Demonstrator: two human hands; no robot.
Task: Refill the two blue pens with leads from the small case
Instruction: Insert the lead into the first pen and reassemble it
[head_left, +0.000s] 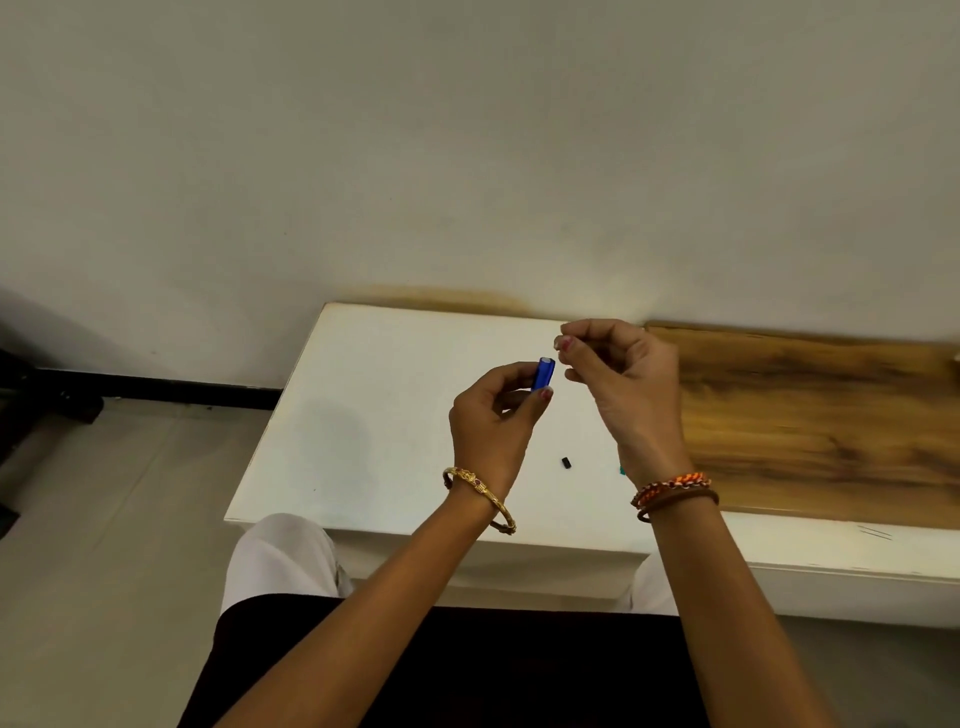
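The left hand (493, 410) holds a blue pen (543, 373) up over the white table (363, 415). Beside it, the right hand (618, 374) pinches its fingers shut, maybe on a lead, too thin to see. A little black piece (565, 462) lies below. Next, I think, the lead must slide carefully into the pen's open end.

A white table (395, 415) carries a small black piece (566, 462) and a wooden board (821, 426).

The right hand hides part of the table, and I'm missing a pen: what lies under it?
Under the right hand, on the white table, only a teal sliver shows beside the wrist; the rest is covered. A small black piece lies in the open nearby.
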